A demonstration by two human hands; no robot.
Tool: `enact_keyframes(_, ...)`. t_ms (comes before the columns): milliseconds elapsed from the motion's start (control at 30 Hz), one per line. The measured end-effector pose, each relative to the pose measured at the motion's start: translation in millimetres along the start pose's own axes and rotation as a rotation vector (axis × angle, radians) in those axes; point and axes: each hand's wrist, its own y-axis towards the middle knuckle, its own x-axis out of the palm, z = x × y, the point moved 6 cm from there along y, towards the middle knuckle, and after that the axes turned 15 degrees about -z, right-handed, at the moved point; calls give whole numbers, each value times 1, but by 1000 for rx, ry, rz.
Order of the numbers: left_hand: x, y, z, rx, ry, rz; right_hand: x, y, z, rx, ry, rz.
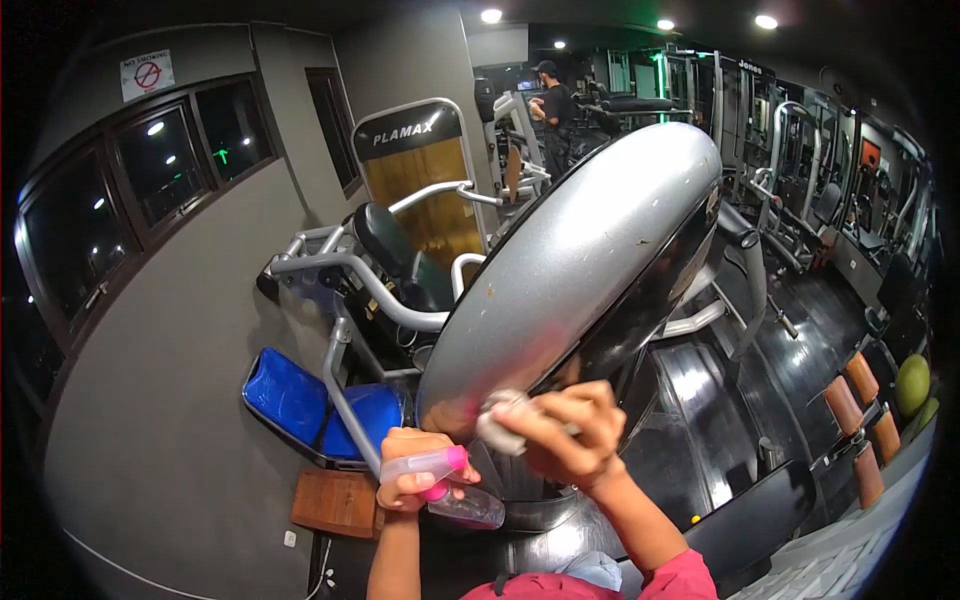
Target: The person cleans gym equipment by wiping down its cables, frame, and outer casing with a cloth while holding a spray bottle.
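Note:
A spray bottle (468, 508) with a pink and clear trigger head is gripped in my left hand (412, 480), its body tilted down to the right. My right hand (578, 432) is closed around a crumpled greyish cloth (502, 422), a little blurred. That cloth is at the lower end of a large silver machine cover (580, 260), a long rounded shell that slants up to the right. Whether the cloth presses on the shell or hovers just off it, I cannot tell. Small marks show on the silver surface.
A PLAMAX machine (415, 150) with a black seat stands behind on the left. Nearby are a blue chair (290, 395) and a wooden box (335, 503). Another person (553, 115) stands at the back. More gym machines and orange pads (843, 405) are to the right.

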Motion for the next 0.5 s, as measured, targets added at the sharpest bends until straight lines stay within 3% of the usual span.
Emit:
enact_keyframes(33, 0, 0, 0, -21, -15, 6, -8, 4, 9, 57, 10, 110)
enact_keyframes(133, -1, -1, -1, 7, -51, 25, -25, 12, 26, 299, 85, 144)
enact_keyframes(333, -4, -4, -3, -28, -37, 5, 11, -2, -19, 12, 40, -142)
enact_keyframes(400, -3, -4, -3, -36, -50, 9, 0, 1, -7, 30, 49, -128)
enact_keyframes(500, -1, -3, -2, -28, -72, 21, -14, -5, 23, 169, 96, 142)
